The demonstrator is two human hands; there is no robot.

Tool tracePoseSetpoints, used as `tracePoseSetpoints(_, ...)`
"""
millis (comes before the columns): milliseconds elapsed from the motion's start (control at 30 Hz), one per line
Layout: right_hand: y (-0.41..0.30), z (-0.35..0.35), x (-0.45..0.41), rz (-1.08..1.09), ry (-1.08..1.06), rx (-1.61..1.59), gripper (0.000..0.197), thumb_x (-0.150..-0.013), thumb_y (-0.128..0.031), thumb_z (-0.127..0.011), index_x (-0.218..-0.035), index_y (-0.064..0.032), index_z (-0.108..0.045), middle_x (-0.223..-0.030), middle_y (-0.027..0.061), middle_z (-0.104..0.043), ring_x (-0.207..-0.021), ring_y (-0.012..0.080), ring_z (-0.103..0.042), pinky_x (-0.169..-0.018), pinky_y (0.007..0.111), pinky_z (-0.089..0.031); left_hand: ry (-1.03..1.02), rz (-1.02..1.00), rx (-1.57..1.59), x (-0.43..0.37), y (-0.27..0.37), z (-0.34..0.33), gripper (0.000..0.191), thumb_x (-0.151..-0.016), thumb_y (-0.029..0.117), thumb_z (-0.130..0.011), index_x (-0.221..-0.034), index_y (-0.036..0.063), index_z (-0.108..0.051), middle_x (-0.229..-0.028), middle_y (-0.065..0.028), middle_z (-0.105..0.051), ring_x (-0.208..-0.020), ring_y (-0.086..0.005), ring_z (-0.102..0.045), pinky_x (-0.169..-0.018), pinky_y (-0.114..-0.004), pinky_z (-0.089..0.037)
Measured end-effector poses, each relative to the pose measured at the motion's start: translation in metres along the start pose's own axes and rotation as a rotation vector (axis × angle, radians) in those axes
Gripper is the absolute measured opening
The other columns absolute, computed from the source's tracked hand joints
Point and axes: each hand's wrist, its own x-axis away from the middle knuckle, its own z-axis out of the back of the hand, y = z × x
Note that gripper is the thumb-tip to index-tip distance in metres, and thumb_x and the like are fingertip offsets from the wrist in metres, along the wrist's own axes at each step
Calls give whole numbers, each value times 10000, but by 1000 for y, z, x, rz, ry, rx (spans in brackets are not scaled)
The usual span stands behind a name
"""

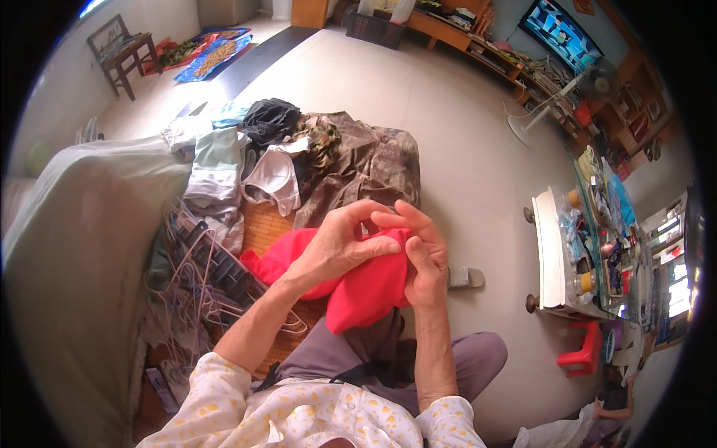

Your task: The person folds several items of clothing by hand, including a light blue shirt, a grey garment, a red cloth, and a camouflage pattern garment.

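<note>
A bright red cloth garment [369, 291] is bunched over my lap between my hands. My left hand [350, 238] arches over it, its thumb lying across the cloth. My right hand [425, 263] is at the garment's right edge, fingers curled, and the fingertips of both hands nearly meet. The lower fingers of each hand are partly hidden. Just beyond are brown camouflage trousers [375, 162] and a pale bra [274, 173]. To their left lie folded pale green and white clothes [215, 162], with a black garment [273, 120] behind.
Tangled wire hangers [196, 269] lie left on the woven mat [263, 224], beside a cloth-covered sofa arm [112, 162]. A slipper [466, 278] is on the floor at right. Further right stand a cluttered glass-topped table [591, 246], a red stool [582, 353] and a fan [524, 131]. Another person's arm [616, 413] shows lower right.
</note>
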Motion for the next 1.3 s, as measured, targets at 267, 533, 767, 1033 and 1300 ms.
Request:
tracePoseSetpoints(267, 29, -13, 25, 89, 303, 321, 373, -796, -87, -574, -1126, -14, -418, -967, 75, -540, -815, 104, -508, -770, 227, -417, 116, -22, -84, 15, -9, -1, 209, -715, 173, -680, -725, 27, -529, -599, 50, -441, -568, -23, -368, -478, -183, -319)
tracePoseSetpoints(533, -4, -10, 11, -39, 519, 608, 135, -851, -179, -501, -813, -56, -541, -752, -21, -538, -667, 32, -462, -600, 168, -380, 3, -149, -139, 49, -76, 33, 374, -742, 294, -632, -898, -22, -508, -719, -82, -545, -645, -145, -526, -575, -269, -425)
tracePoseSetpoints(767, -112, -8, -96, 124, 251, 947, 176, -867, -198, -462, -835, -39, -532, -764, 12, -555, -668, 61, -495, -617, 189, -405, -138, 59, -538, 89, -92, 86, 315, -715, 223, -618, -933, 11, -534, -708, -174, -546, -666, -318, -534, -580, -367, -408)
tracePoseSetpoints(1033, -166, -94, -148, 445, -146, 1039, 241, -856, -261, -480, -976, -64, -550, -842, 22, -593, -698, 65, -557, -586, 184, -471, -54, 32, -390, 108, -6, 106, 267, -715, 198, -640, -875, 16, -528, -703, -105, -510, -647, -184, -490, -592, -308, -394)
tracePoseSetpoints(1300, -172, -57, -36, 429, 134, 1397, 262, -876, -244, -434, -1030, -50, -522, -900, 46, -542, -801, 123, -521, -737, 254, -408, -397, 13, -629, 157, -10, 110, 379, -671, 176, -635, -976, -3, -500, -796, -173, -537, -789, -341, -529, -671, -371, -429)
